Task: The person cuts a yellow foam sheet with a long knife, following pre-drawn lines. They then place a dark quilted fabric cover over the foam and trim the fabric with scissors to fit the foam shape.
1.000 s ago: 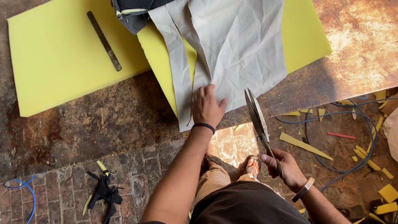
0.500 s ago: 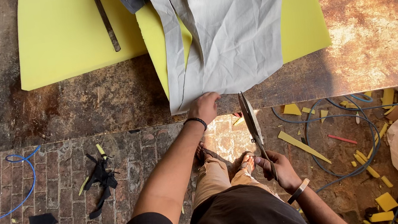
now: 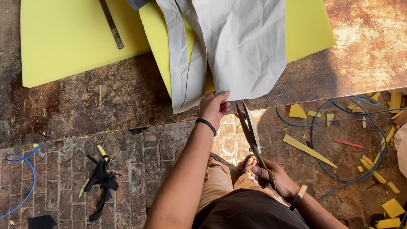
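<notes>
A long dark metal bar lies on a yellow foam sheet on the rusty table. The left hand pinches the bottom edge of the grey cloth hanging at the table's edge. Just beside it, the right hand grips big scissors, blades pointing up, almost closed.
</notes>
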